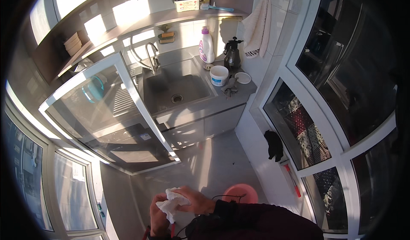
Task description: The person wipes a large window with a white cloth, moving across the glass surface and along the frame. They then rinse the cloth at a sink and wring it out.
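Note:
A crumpled white cloth or paper tissue [172, 203] is bunched between my two hands, low in the head view. My left hand [158, 214] grips it from the left, fingers curled. From the other side my right hand [196, 200], coming out of a dark sleeve, closes on it too. A pink basin [244, 192] sits on the floor beyond my right forearm, with a thin dark cord crossing it. Something red and thin shows just below the cloth; its kind is hidden.
An open white-framed window sash [124, 75] juts in at left. Behind it are a grey sink [188, 85] and faucet [152, 60]. A detergent bottle [206, 47], black spray bottle [232, 55] and white tub [218, 76] stand right of the sink. A towel [259, 24] hangs at right.

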